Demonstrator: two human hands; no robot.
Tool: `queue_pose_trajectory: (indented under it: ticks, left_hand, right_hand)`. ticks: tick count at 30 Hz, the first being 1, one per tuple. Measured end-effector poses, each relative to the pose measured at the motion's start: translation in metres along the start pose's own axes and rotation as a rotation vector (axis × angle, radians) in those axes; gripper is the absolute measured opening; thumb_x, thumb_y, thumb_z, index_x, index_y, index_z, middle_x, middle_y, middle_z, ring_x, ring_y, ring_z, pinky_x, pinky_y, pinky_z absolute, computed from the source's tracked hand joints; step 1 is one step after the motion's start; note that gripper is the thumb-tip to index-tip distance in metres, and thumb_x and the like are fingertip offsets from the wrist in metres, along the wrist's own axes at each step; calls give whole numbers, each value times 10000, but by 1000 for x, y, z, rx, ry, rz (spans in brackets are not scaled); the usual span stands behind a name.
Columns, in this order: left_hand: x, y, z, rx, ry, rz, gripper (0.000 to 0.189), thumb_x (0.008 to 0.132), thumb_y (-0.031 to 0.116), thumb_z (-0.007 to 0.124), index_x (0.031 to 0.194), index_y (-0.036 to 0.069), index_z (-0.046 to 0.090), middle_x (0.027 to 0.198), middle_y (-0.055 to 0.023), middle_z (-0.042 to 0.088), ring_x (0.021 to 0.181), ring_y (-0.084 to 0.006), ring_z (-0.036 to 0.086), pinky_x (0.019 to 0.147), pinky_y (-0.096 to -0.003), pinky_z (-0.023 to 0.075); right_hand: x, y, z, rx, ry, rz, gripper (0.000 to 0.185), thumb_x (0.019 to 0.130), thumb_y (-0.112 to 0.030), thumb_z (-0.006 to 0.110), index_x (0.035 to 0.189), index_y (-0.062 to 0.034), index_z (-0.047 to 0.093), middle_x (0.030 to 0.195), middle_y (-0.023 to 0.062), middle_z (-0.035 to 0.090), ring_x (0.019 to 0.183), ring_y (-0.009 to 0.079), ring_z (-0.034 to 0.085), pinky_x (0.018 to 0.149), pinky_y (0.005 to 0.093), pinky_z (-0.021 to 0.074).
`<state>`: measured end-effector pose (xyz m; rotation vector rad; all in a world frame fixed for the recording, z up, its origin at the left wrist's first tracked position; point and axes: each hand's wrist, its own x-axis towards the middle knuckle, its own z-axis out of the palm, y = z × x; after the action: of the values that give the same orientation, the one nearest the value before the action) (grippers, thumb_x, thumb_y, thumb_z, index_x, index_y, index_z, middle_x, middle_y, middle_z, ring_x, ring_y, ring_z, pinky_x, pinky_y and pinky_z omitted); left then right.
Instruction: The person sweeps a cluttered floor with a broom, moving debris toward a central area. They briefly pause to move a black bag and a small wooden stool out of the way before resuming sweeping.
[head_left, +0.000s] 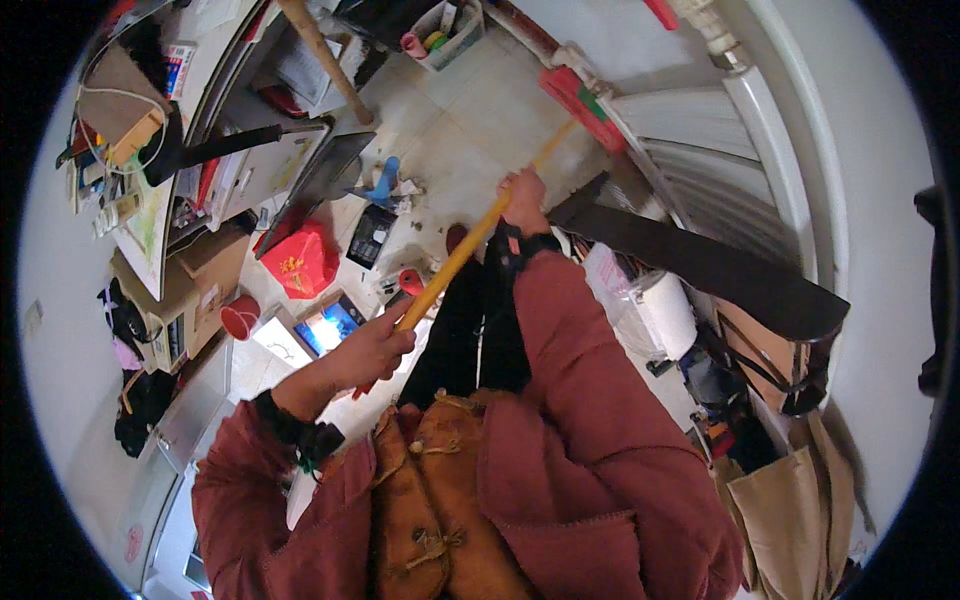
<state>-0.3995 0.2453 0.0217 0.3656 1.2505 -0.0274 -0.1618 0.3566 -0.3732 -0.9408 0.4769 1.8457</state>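
Observation:
A long yellow pole (472, 241) runs slantwise from my lap toward the radiator. My left hand (367, 354) is closed around its near end. Farther along, my right hand (525, 196) grips the same pole, with the wrist bent over it. At the far end is a red and green head (585, 109), low by the radiator's edge; it looks like a broom or mop head, but its underside is hidden. Scraps and dark bits of debris (409, 196) lie on the pale tiled floor (457, 124) left of the pole, beside a blue object (385, 178).
A radiator (705, 135) and a dark board (705, 262) flank the right side, above a white roll (664, 315) and paper bags (780, 502). To the left are a red plastic bag (302, 259), a red bucket (241, 317), cardboard boxes (202, 281) and a wooden leg (330, 64).

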Motion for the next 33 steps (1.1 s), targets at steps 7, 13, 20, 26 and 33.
queue_pose_trajectory:
  ticks: [7,13,20,26,33]
  left_hand:
    - [-84,-64,-39,-83,114,-73,654,971,133,495,1550,215,201,728,27,451,539,-76,422,491,-234,401]
    - [-16,-55,-33,174,-62,36,626,983,196,515,1544,198,239,736,43,441,581,-68,425,526,-225,403]
    - [-30,-71,-60,-21,98,-27,609,958,102,495,1527,180,294,774,23,501,574,-60,422,494,-222,374]
    - [-160,-99,-82,-166,70,-206,674,948,84,524,1541,249,249,694,41,428,513,-40,363,446,-194,352]
    - [-75,-97,-66,236,-100,-78,630,966,114,532,1535,199,274,743,43,459,540,-51,397,469,-217,366]
  right_hand:
    - [-19,149,90,-698,339,-219,265,971,-382,394,831,-163,447,643,64,484,507,251,480,477,417,414]
    - [-39,28,-40,-275,265,-120,391,968,-434,350,721,-151,458,580,47,467,490,253,489,456,418,417]
    - [1,80,14,-1129,-140,-246,261,987,-370,435,926,-123,492,675,77,554,597,252,587,541,404,479]
    - [-163,144,128,-522,281,13,220,998,-278,447,1062,-71,409,800,132,565,646,295,618,531,460,549]
    - [-192,36,61,-457,395,-26,231,1024,-294,422,1049,-67,393,829,151,549,662,343,606,627,527,568]
